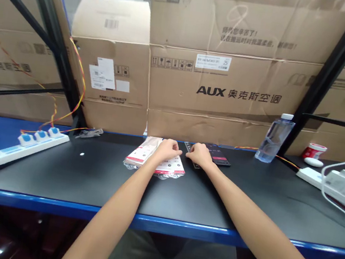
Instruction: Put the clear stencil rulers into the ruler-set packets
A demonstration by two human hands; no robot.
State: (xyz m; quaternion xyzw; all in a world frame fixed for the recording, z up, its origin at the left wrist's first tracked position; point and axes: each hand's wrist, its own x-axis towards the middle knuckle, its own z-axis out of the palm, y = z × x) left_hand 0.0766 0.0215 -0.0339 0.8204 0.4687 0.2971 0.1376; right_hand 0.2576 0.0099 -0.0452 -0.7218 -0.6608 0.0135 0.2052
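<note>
My left hand (168,150) is closed, its thumb and fingers pinched together above a red-and-white printed packet (171,167) in a clear plastic sleeve. Whatever is in that pinch, if anything, is too small to make out. Beside it on the left lies a stack of similar red-and-white packets (139,154). My right hand (200,155) is closed too, fingers curled over a thin dark strip with light markings (188,147); I cannot tell whether it grips the strip. Just right of that hand lies a phone (221,159) with its screen lit.
A clear bottle (275,138) stands at the back right. Power strips lie at the left (20,152) and right (335,188), with cables. A red-and-white tub (314,151) is at the far right. Large cardboard boxes (227,111) wall off the back of the black tabletop (93,182).
</note>
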